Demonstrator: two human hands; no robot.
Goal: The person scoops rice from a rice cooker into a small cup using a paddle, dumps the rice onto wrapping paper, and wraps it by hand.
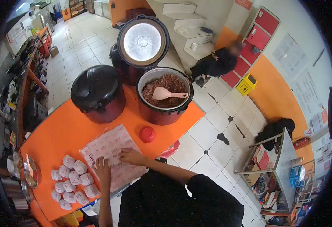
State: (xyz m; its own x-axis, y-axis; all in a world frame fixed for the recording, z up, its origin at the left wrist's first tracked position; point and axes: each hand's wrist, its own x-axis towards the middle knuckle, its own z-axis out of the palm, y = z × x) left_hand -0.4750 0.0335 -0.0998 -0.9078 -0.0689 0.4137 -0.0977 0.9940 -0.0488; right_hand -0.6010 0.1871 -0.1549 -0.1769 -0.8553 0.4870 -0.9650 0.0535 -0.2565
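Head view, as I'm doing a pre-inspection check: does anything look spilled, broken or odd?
Yes: dark, irregular patches interrupt the pale floor tiles to the right of the orange table. They could be broken tile or stains; I can't tell which. No spill stands out around the wrapped bundles.

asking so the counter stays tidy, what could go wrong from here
The left hand, at the printed paper, is close to the wrapped parcels; a sideways move might nudge some. The red cup stands near the right hand and could get knocked. The open pot of brown food is uncovered, so something might drop in.
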